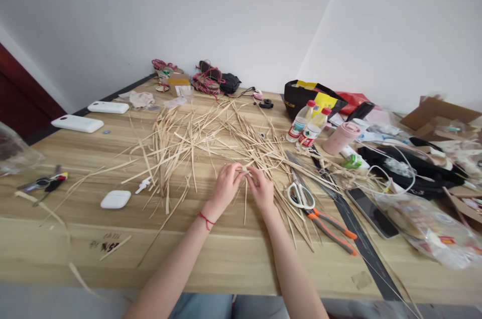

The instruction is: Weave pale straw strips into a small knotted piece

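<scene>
Near the middle of the worktop (233, 254), the left hand (225, 186) and right hand (260, 189) meet fingertip to fingertip, pinching one thin straw strip (245, 171) (part of the loose straw pile (196, 141)), white-handled scissors (300, 194) just right of them.

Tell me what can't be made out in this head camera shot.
- What the left hand and right hand pinch: fingers cover it amid the straw strips.
- Water bottles: label print too small.
- Plastic container: cut by left edge.
- Cardboard box: blurred near right edge.
</scene>
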`<state>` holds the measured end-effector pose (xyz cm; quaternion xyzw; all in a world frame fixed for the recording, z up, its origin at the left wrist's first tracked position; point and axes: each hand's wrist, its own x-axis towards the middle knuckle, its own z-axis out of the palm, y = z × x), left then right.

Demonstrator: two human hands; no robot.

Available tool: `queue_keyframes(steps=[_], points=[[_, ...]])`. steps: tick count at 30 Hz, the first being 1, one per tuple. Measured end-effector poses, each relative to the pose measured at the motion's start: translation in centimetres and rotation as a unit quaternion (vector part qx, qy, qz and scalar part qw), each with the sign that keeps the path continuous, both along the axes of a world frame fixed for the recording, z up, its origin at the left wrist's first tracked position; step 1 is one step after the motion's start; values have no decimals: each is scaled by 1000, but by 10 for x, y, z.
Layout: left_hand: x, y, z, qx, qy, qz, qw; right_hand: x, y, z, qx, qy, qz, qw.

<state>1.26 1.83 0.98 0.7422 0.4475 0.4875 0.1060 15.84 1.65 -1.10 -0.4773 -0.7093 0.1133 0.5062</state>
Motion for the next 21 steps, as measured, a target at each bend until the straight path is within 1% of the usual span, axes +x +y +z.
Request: queue_keyframes(steps=[3,5,8,10,12,15,19,21], points=[[1,-1,2,-50,-60,3,997,-2,1,-1,-11,52,-10,999],[3,-1,2,-95,-142,-7,985,-4,1,-1,-30,100,-17,994],[8,1,2,-152,-280,-64,946,-8,1,0,-61,159,-28,985],[11,3,2,-183,-331,-112,919,-12,0,1,-74,181,-28,980],[12,4,2,-204,-356,-143,901,-15,-1,2,-83,198,-19,977],[11,5,1,-216,-376,-154,888,-17,-2,5,-93,216,14,972],[9,8,-3,-219,-368,-125,895,-16,-4,11,-99,182,104,973],[8,11,-6,-216,-372,-112,896,-13,-5,13,-99,145,122,977]])
